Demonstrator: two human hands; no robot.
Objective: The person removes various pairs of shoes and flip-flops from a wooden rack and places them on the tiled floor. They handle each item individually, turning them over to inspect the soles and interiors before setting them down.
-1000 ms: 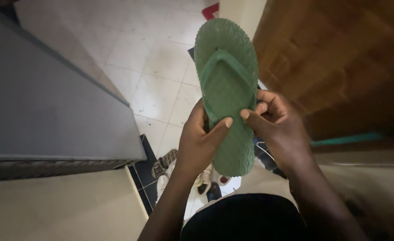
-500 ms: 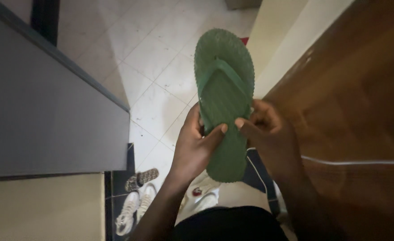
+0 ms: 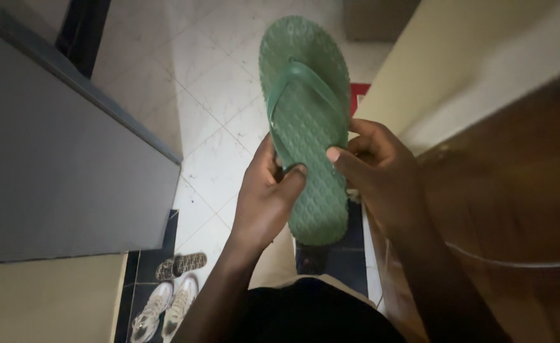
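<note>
I hold a green flip-flop [image 3: 302, 82] up in front of me, toe end away from me, strap side facing me. My left hand [image 3: 264, 197] grips its left edge near the middle, thumb pressed on the textured footbed. My right hand [image 3: 375, 171] grips the right edge, thumb on the footbed and fingers curled behind the strap's base. The heel end hangs below both hands.
A grey door or panel [image 3: 58, 152] fills the left. A wooden door [image 3: 515, 190] and cream wall [image 3: 445, 57] stand on the right. White floor tiles [image 3: 210, 82] lie below. White sneakers [image 3: 159, 308] and a patterned slipper [image 3: 180, 265] sit on the dark floor at lower left.
The flip-flop has risen and tilted slightly left in view. The view has shifted, so the shoes on the floor now sit further down and left.
</note>
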